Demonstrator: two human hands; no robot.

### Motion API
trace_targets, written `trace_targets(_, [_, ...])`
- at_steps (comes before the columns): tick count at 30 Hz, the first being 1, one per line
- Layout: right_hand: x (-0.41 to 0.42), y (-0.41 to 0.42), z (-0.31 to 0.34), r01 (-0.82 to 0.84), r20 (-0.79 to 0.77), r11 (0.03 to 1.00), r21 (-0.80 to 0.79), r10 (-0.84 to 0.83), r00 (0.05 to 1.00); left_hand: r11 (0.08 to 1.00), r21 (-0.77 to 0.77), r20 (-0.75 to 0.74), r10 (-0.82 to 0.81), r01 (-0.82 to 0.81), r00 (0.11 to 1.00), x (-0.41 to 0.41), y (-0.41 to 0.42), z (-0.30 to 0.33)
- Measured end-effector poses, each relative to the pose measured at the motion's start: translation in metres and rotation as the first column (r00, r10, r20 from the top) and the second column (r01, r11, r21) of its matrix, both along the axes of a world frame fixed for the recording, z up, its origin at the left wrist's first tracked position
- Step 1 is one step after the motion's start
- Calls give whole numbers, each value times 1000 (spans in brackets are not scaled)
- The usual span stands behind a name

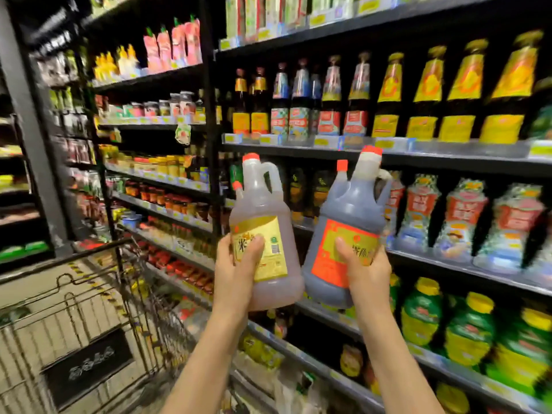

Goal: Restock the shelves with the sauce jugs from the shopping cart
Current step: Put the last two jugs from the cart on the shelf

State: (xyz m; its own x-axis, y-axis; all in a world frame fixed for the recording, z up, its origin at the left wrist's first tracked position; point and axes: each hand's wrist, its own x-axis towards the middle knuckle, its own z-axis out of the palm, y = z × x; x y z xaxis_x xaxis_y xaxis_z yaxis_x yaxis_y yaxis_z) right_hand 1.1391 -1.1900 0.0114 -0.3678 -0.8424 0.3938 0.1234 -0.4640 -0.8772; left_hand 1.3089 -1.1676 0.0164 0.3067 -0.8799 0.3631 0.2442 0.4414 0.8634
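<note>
My left hand [236, 264] grips a pale, pinkish sauce jug [263, 210] with a yellow label and red cap, held upright in front of the shelves. My right hand [363, 264] grips a dark sauce jug [349, 204] with an orange-red label and red cap, tilted slightly to the right. The two jugs nearly touch at their bases. Both are raised at the level of the middle shelf [448, 161], in front of a dark gap between stocked bottles. The wire shopping cart [98, 318] stands at the lower left.
Tall dark bottles with yellow labels [424, 97] fill the shelf above. Patterned jugs [460, 216] stand to the right of the dark jug, green-and-yellow bottles [469, 330] below them. A black shelf upright [210, 115] divides the bays. Jars line the left shelves [161, 171].
</note>
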Motion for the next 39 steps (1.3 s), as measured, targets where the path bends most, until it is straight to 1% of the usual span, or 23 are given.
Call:
trace_targets(6, [-110, 66, 11, 165, -5, 986, -22, -165, 986, 984, -29, -25, -174, 173, 984, -111, 37, 13])
trace_targets(9, [-174, 105, 15, 260, -39, 965, -22, -260, 965, 970, -18, -45, -241, 241, 969, -176, 58, 16])
trace_targets(14, [-275, 174, 25, 394, -76, 917, -61, -398, 914, 921, -11, -81, -390, 390, 917, -284, 100, 14])
trace_targets(18, [-348, 227, 24, 491, -101, 871, -28, -491, 865, 875, 2, -77, -482, 484, 873, -364, 133, 14])
trace_targets(21, [-393, 262, 22, 566, -104, 824, 1, -563, 820, 814, 15, -72, -578, 580, 813, -418, 152, 13])
trace_targets(25, [-447, 300, 18, 643, -119, 766, 0, -639, 760, 738, 15, -40, -674, 675, 738, -484, 173, 12])
trace_targets(29, [-505, 329, 8, 716, -88, 698, -3, -714, 695, 651, 39, -40, -757, 758, 652, -555, 186, 7])
trace_targets(34, [-577, 357, 0, 766, -94, 643, 31, -761, 642, 552, 61, -30, -832, 832, 554, -645, 198, 1])
trace_targets(39, [-653, 373, -1, 828, -87, 559, 36, -824, 560, 441, 86, -12, -896, 893, 444, -738, 200, -2])
